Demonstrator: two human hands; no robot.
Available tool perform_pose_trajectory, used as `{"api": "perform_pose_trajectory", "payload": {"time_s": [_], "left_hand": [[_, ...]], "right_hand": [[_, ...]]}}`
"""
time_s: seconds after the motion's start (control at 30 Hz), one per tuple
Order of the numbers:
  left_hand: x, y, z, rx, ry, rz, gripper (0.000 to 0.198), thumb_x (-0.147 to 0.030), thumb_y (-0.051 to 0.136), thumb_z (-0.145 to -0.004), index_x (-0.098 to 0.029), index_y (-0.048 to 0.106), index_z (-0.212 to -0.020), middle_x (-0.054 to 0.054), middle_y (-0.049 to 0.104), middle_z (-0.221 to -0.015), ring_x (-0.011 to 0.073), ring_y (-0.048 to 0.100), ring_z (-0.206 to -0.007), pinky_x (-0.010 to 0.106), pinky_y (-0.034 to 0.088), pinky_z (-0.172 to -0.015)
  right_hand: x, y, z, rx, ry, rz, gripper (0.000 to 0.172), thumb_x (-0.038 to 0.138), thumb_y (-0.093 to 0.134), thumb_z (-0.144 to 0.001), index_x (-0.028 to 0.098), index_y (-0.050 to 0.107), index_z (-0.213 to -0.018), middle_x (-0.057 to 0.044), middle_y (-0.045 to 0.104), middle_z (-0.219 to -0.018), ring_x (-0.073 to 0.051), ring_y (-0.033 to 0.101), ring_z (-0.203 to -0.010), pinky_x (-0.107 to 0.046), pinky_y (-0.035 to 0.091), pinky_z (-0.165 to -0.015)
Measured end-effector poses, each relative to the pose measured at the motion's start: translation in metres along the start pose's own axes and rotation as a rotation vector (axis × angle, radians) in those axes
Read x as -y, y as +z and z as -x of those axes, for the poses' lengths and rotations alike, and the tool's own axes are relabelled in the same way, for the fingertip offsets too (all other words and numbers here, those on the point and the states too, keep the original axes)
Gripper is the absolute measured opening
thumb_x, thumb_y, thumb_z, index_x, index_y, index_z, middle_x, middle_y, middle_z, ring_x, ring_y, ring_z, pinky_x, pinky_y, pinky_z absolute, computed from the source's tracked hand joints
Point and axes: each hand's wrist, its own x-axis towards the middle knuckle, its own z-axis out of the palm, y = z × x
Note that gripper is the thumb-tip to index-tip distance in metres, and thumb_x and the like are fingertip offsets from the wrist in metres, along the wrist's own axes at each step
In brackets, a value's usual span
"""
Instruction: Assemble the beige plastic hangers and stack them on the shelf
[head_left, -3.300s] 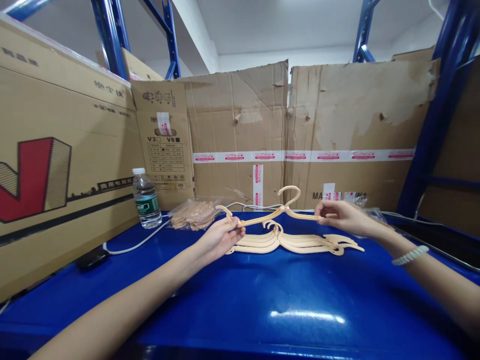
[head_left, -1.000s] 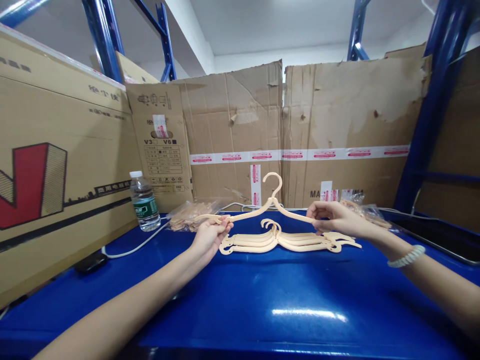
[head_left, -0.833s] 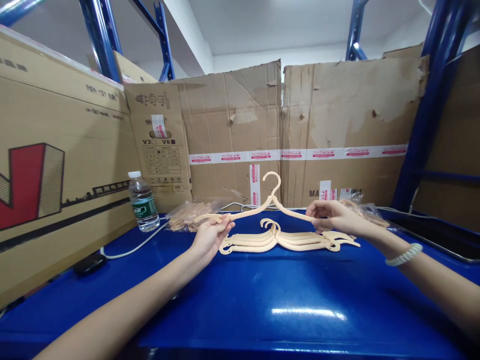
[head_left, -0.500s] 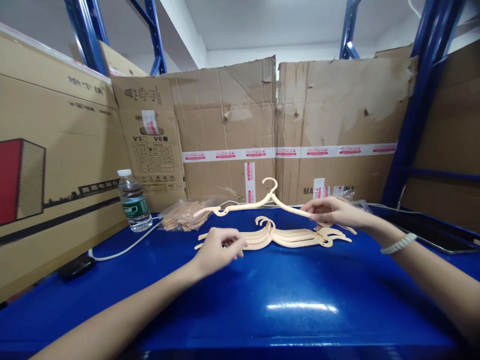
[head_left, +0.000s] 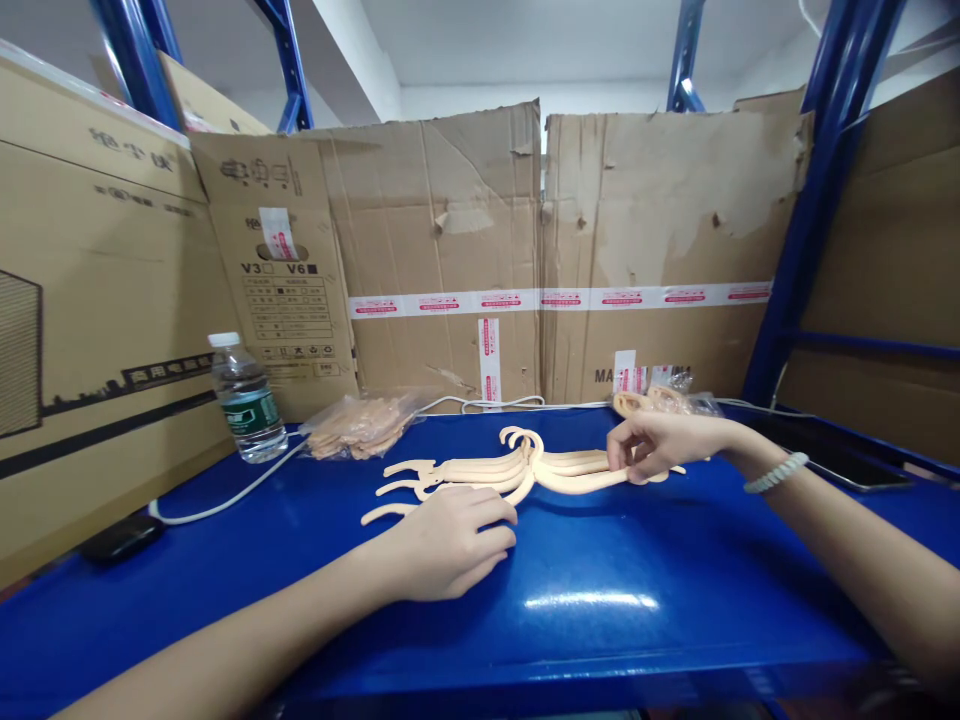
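Several cream plastic clothes hangers (head_left: 480, 468) lie close together on the blue tabletop, their hooks bunched at the middle. In front of them is another hanger (head_left: 571, 483), its right arm pinched between the thumb and fingers of my right hand (head_left: 664, 442). My left hand (head_left: 459, 542) is over this front hanger's left arm and hides part of it. Its fingers are stretched forward and slightly bent, palm down, and no grip shows. The tip of that left arm sticks out beyond the hand.
Behind the hangers lie a plastic bag of cream pieces (head_left: 360, 425) and another bag (head_left: 679, 398) at the right. A water bottle (head_left: 249, 405) and a black device (head_left: 121, 538) are at the left. A dark flat panel (head_left: 832, 450) lies right. Cardboard sheets (head_left: 442, 240) wall the back.
The hanger in my right hand has come down from above and behind the others to lie in front of them. My left hand has moved nearer and its fingers have straightened. The view has shifted slightly.
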Motion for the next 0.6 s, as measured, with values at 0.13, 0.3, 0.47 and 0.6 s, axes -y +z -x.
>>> {"api": "perform_pose_trajectory", "payload": {"time_s": [0.13,0.3,0.47,0.6], "left_hand": [[0.004,0.004,0.001,0.059,0.058,-0.246,0.019,-0.020,0.045,-0.089,-0.016,0.062,-0.096,0.009,0.066,-0.106,0.0232,0.061,-0.093,0.036,0.048,-0.082],[0.005,0.005,0.001,0.084,-0.006,-0.288,0.020,-0.024,0.045,-0.091,-0.017,0.062,-0.099,0.007,0.066,-0.113,0.0227,0.060,-0.100,0.038,0.047,-0.088],[0.006,0.002,0.001,0.119,-0.071,-0.258,0.022,-0.027,0.046,-0.091,-0.019,0.062,-0.104,0.006,0.062,-0.124,0.0230,0.058,-0.108,0.039,0.046,-0.093],[0.010,0.000,0.000,0.123,-0.114,-0.224,0.024,-0.029,0.046,-0.092,-0.020,0.061,-0.108,0.006,0.060,-0.126,0.0234,0.057,-0.110,0.039,0.046,-0.093]], "right_hand": [[0.003,0.002,-0.002,0.062,0.040,0.064,0.022,0.027,0.065,-0.068,0.012,0.066,-0.083,-0.001,0.063,-0.067,-0.012,0.056,-0.060,-0.021,0.042,-0.054],[0.008,0.009,-0.009,0.018,0.098,0.168,0.017,0.025,0.064,-0.066,0.013,0.066,-0.077,-0.003,0.067,-0.069,-0.015,0.059,-0.063,-0.023,0.043,-0.057],[0.001,0.016,-0.015,-0.049,0.159,0.224,0.015,0.023,0.061,-0.065,0.014,0.066,-0.077,-0.003,0.068,-0.070,-0.016,0.060,-0.062,-0.023,0.043,-0.056],[-0.010,0.017,-0.020,-0.138,0.131,0.259,0.014,0.021,0.058,-0.067,0.015,0.065,-0.078,-0.003,0.067,-0.068,-0.015,0.060,-0.062,-0.022,0.043,-0.054]]}}
